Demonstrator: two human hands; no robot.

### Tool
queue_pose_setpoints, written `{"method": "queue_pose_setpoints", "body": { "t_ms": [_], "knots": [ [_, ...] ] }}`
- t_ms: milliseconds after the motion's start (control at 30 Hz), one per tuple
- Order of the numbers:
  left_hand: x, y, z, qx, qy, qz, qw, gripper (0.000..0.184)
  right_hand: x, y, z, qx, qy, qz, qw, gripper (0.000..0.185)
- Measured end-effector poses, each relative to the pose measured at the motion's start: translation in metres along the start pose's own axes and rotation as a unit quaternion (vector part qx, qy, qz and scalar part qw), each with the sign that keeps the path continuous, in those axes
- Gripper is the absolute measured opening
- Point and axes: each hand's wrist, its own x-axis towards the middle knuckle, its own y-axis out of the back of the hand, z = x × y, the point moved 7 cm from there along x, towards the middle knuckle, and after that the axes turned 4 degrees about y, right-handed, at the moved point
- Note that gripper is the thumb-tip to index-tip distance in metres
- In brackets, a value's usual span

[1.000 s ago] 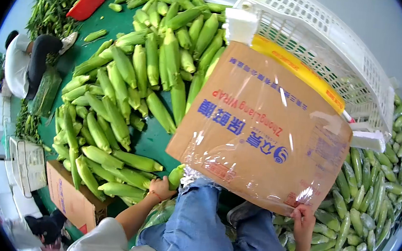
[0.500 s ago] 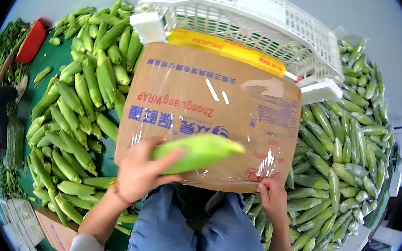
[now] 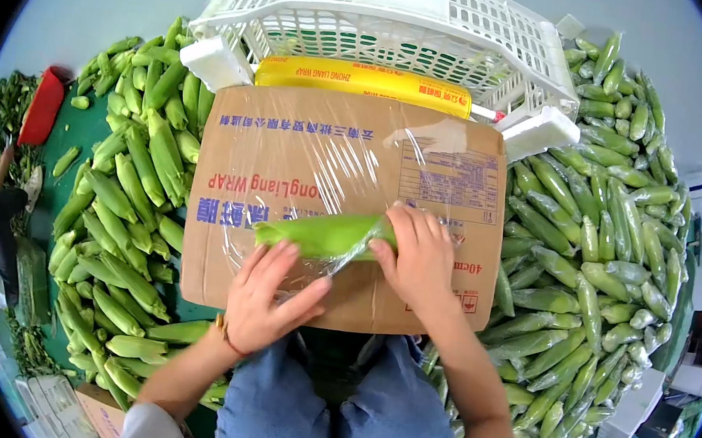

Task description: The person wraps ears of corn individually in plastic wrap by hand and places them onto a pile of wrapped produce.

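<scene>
A green ear of corn [image 3: 320,233] lies across the cardboard box [image 3: 293,120], with clear film over its right end. My right hand [image 3: 417,251] is closed on that end, fingers on top and thumb in front. Beside the stem end, at the left, my left hand [image 3: 272,292] has its fingers spread and holds nothing; its fingertips are close to the husk. Clear film stretches over the box from the yellow roll box [image 3: 364,81] behind it.
Unwrapped corn [image 3: 130,189] is heaped at the left, film-wrapped corn [image 3: 610,244] at the right. A white plastic crate [image 3: 395,21] stands behind the box. At the far left are a red basin [image 3: 42,109] and part of another person [image 3: 6,224].
My left hand has put the corn down on the box and opened. My right hand has moved from the box's front edge to the corn's right end, bringing film over it.
</scene>
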Motion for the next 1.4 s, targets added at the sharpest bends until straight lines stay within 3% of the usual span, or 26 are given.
{"method": "queue_pose_setpoints", "body": {
  "t_ms": [33,133,200,267,333,400,467,533,600,667,700,767,833,933,967,1067,1200,1233,1333,1367,1400],
  "knots": [
    [-0.019,-0.003,-0.007,0.002,0.035,-0.001,0.999,0.033,0.002,-0.004,0.002,-0.005,0.002,-0.006,1.0,0.038],
    [-0.067,-0.013,-0.053,-0.044,0.15,-0.076,0.985,0.02,0.008,-0.012,0.002,-0.038,0.017,-0.006,0.999,0.036],
    [-0.048,0.01,-0.097,-0.123,0.288,-0.011,0.95,0.012,0.016,-0.008,0.0,-0.039,0.023,-0.01,0.999,0.032],
    [0.036,0.055,-0.105,-0.111,0.201,0.094,0.969,0.01,0.022,-0.007,0.0,-0.034,0.037,-0.004,0.999,0.027],
    [0.099,0.038,-0.108,-0.072,0.102,0.079,0.989,0.005,0.021,-0.011,0.002,-0.012,0.047,-0.014,0.999,0.025],
    [0.125,-0.048,-0.127,-0.106,0.124,-0.119,0.979,0.01,0.023,-0.009,0.002,-0.005,0.062,0.013,0.998,0.024],
    [0.117,-0.107,-0.1,-0.019,0.015,-0.267,0.963,0.014,0.026,-0.008,0.004,-0.034,0.07,0.035,0.996,0.025],
    [0.104,-0.09,-0.066,-0.039,0.055,-0.272,0.96,0.014,0.025,-0.014,0.011,-0.013,0.035,-0.032,0.999,0.031],
    [0.072,-0.062,-0.034,-0.038,0.081,-0.398,0.913,0.031,0.015,-0.012,0.003,0.01,-0.038,-0.154,0.987,0.038],
    [0.034,-0.03,-0.003,-0.087,0.043,-0.243,0.965,0.057,0.008,0.0,-0.022,-0.013,-0.075,-0.269,0.96,0.036],
    [0.027,-0.03,0.001,-0.074,0.049,-0.243,0.966,0.059,0.001,-0.001,-0.028,-0.02,-0.09,-0.328,0.94,0.035],
    [0.017,-0.028,0.006,-0.047,0.059,-0.239,0.968,0.065,-0.011,-0.007,-0.024,0.046,-0.122,-0.312,0.941,0.037],
    [0.032,-0.036,-0.008,-0.011,0.068,-0.167,0.984,0.056,-0.018,-0.004,-0.02,0.056,-0.143,-0.283,0.947,0.04],
    [0.076,-0.058,-0.058,0.013,0.113,-0.056,0.992,0.047,0.004,0.018,-0.051,-0.015,0.135,-0.059,0.989,0.045],
    [0.089,-0.056,-0.069,0.017,0.129,-0.021,0.991,0.044,0.01,0.01,-0.049,-0.036,0.134,-0.082,0.987,0.053],
    [0.084,-0.063,-0.051,-0.084,0.259,-0.35,0.896,0.032,0.021,-0.019,-0.03,-0.052,0.117,-0.158,0.979,0.059],
    [0.013,-0.022,0.003,-0.124,0.127,-0.172,0.969,0.056,-0.006,-0.005,-0.051,0.028,0.171,-0.223,0.959,0.056],
    [0.012,-0.026,0.002,-0.093,0.106,-0.177,0.974,0.061,-0.014,-0.013,-0.049,0.079,0.141,-0.288,0.944,0.054],
    [0.023,-0.042,-0.011,-0.043,0.071,-0.223,0.971,0.073,0.003,-0.011,-0.04,0.05,0.122,-0.247,0.96,0.054],
    [0.04,-0.05,-0.031,-0.004,0.057,-0.196,0.979,0.072,0.012,-0.003,-0.037,0.03,0.117,-0.15,0.981,0.057],
    [0.058,-0.064,-0.059,-0.021,0.081,-0.176,0.981,0.073,0.019,-0.001,-0.039,0.009,0.152,-0.123,0.981,0.057]
  ]
}}
